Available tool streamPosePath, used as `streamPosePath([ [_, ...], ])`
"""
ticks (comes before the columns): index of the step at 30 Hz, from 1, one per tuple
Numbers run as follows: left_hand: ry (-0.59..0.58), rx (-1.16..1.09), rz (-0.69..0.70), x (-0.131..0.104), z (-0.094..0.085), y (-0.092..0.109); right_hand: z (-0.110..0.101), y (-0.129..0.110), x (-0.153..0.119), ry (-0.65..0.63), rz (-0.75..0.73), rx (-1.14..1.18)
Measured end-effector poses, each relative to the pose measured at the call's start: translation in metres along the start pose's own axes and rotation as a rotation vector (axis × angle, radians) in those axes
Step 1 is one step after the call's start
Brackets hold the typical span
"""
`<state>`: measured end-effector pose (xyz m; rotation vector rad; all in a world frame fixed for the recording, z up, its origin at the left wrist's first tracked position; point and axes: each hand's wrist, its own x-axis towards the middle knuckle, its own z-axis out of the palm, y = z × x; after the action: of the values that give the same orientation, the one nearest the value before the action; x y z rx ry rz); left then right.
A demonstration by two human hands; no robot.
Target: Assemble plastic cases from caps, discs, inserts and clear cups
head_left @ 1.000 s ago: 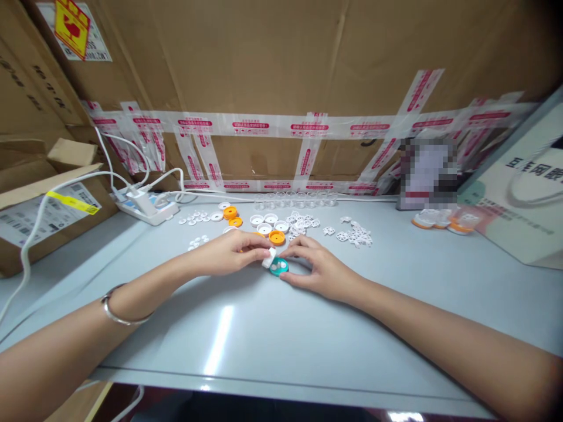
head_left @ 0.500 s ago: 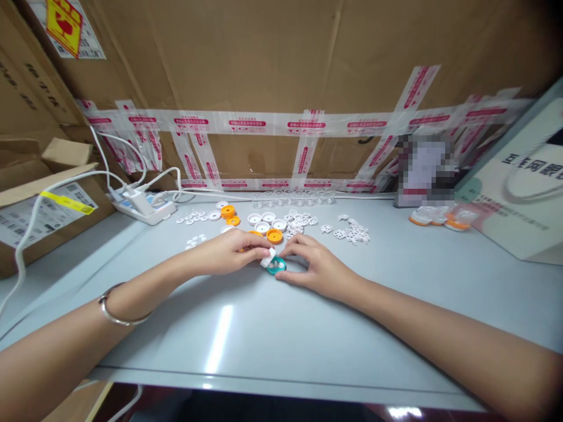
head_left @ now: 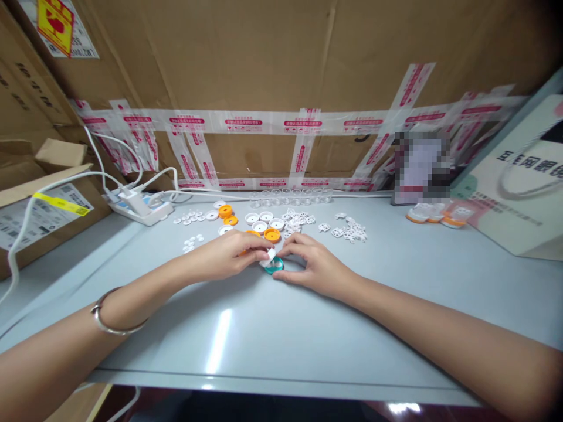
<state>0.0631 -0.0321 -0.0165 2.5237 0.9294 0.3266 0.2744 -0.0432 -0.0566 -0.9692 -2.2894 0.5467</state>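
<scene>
The worktop [head_left: 316,346] was a pale, glossy blue-grey, with a streak of light reflected in front of the teal cap [head_left: 278,269], which lay on it between the two hands. The left hand [head_left: 229,255] had its grip narrowed to a pinch on a white piece [head_left: 270,254], tilted over the teal cap's rim. The right hand [head_left: 319,264] had its grip half spread, thumb and fingertips holding the cap by its edges, with small white bits inside. Just behind the teal cap sat orange caps [head_left: 272,235] and white caps [head_left: 276,224]; to its left lay small white discs [head_left: 192,217], to its right white lattice pieces [head_left: 353,230]. Further behind it ran a row of clear cups [head_left: 290,197], backed by a huge taped carton [head_left: 246,64]. Well to its left stood a power strip [head_left: 147,212] and an open box [head_left: 48,220]; well to its right, orange-based containers [head_left: 455,214] and a pale printed bag [head_left: 523,199].
</scene>
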Motion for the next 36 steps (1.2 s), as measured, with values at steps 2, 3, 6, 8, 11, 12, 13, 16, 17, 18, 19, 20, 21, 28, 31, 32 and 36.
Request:
streamPosePath([
  [2,-0.002,0.009,0.012,0.001,0.000,0.000,0.000,0.001,0.000,0.000,-0.003,-0.003],
  [3,-0.002,0.015,0.018,0.001,0.001,0.001,0.000,0.001,0.000,0.000,-0.007,-0.005],
  [6,0.004,0.044,0.037,0.001,0.001,0.005,0.001,0.001,0.000,0.005,-0.023,-0.005],
  [8,0.014,0.076,0.051,0.000,0.002,0.008,0.001,0.001,0.000,0.012,-0.030,-0.007],
  [11,0.042,0.154,0.074,0.000,0.007,0.009,0.001,0.000,0.000,0.016,-0.025,-0.017],
  [12,0.059,0.188,0.081,0.000,0.009,0.009,0.001,0.000,0.001,0.012,-0.021,-0.018],
  [13,0.075,0.222,0.085,0.000,0.011,0.009,0.000,0.000,0.001,0.006,-0.020,-0.018],
  [16,0.088,0.297,0.101,0.000,0.017,0.008,0.000,0.000,0.002,-0.002,-0.026,-0.016],
  [17,0.082,0.310,0.107,0.000,0.017,0.009,0.000,0.000,0.002,-0.001,-0.027,-0.014],
  [18,0.075,0.318,0.115,0.001,0.018,0.009,0.001,0.001,0.002,0.003,-0.028,-0.011],
  [19,0.075,0.326,0.121,0.001,0.018,0.010,0.001,0.001,0.002,0.009,-0.026,-0.007],
  [20,0.081,0.335,0.126,0.001,0.018,0.011,0.002,0.002,0.002,0.014,-0.022,-0.003],
  [21,0.087,0.344,0.128,0.002,0.018,0.011,0.002,0.002,0.002,0.018,-0.019,0.001],
  [28,0.092,0.317,0.113,0.003,0.023,0.010,0.002,0.003,0.002,0.010,0.004,0.042],
  [31,0.091,0.252,0.098,0.002,0.023,0.007,0.002,0.002,0.002,0.006,-0.008,0.049],
  [32,0.080,0.217,0.100,0.001,0.022,0.006,0.002,0.002,0.002,0.011,-0.013,0.049],
  [36,0.039,0.122,0.081,-0.002,0.016,0.005,0.003,0.002,0.001,0.017,-0.015,0.047],
])
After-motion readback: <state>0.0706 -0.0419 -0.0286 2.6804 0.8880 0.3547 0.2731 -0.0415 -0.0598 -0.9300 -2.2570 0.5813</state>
